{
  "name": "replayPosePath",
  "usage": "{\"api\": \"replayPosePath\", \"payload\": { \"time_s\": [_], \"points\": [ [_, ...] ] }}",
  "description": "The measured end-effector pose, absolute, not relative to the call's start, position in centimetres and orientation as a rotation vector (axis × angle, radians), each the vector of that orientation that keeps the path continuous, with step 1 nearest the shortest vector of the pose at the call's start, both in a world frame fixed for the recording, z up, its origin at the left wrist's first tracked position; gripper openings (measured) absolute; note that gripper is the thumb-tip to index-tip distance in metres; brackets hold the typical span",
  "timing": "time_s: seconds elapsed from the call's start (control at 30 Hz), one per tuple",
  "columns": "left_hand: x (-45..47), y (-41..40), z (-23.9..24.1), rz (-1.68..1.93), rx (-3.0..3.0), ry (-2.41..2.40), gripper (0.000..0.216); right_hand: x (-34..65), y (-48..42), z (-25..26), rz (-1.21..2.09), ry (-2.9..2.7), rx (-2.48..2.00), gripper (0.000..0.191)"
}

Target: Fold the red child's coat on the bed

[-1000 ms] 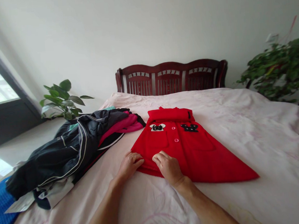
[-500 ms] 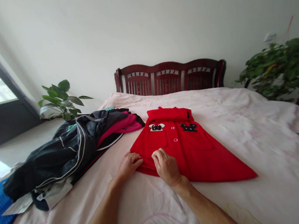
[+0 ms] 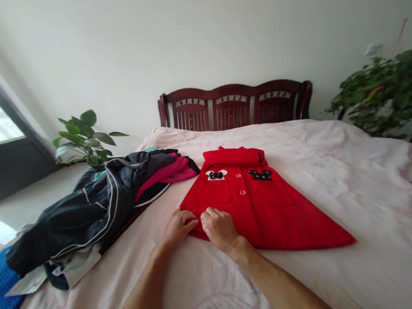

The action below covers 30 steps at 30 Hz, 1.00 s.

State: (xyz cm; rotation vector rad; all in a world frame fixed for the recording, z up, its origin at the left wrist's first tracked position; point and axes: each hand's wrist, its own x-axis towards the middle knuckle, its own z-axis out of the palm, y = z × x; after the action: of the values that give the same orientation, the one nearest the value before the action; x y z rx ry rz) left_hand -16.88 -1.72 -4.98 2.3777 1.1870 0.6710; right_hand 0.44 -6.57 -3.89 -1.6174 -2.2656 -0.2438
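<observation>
A red coat (image 3: 239,218) lies front side up on the bed, its top part folded over. Two round buttons run down its middle, with a white patch bearing a black bow (image 3: 216,174) on one side and a black dotted bow (image 3: 260,175) on the other. At the coat's lower left corner, my left hand (image 3: 180,227) is closed on the edge of the cloth. Just to its right, my right hand (image 3: 219,227) rests on the lower part of the coat with curled fingers; what lies between its fingertips is hidden.
Left of the coat is a heap of dark clothes (image 3: 89,211) with a pink garment (image 3: 165,174) and a blue knitted piece (image 3: 0,289). A patterned sheet (image 3: 373,198) covers the bed. Behind stands a dark wooden headboard (image 3: 230,106), with leafy plants (image 3: 83,133) on both sides.
My right hand has moved a little left across the coat, closer to my left hand. The left hand stays at the corner, and the coat lies as before.
</observation>
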Motion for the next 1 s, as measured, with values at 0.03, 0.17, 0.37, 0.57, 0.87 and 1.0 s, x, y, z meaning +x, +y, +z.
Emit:
{"api": "replayPosePath", "payload": {
  "time_s": [0.03,0.17,0.37,0.57,0.87,1.0],
  "points": [
    [-16.9,-1.7,-5.0,0.671,2.377,1.188,0.032,0.5,-6.5,-4.1,-0.223,-2.233,-1.637,0.018],
    [-17.1,-1.6,-5.1,0.669,2.367,1.185,0.030,1.2,-6.4,-4.6,-0.125,-2.005,-1.695,0.017],
    [-17.2,-1.4,-5.4,0.672,2.351,1.192,0.028,2.7,-7.3,-4.5,-0.101,-1.994,-1.508,0.020],
    [-17.0,-1.6,-5.0,0.663,2.360,1.192,0.031,1.9,-7.8,-4.4,-0.326,-2.275,-1.452,0.020],
    [-17.1,-1.4,-5.1,0.669,2.344,1.210,0.034,2.4,-6.8,-5.1,-0.180,-1.960,-1.504,0.018],
    [-17.2,-1.3,-5.2,0.674,2.324,1.211,0.036,3.8,-7.5,-3.6,0.176,-1.638,-1.419,0.023]
  ]
}}
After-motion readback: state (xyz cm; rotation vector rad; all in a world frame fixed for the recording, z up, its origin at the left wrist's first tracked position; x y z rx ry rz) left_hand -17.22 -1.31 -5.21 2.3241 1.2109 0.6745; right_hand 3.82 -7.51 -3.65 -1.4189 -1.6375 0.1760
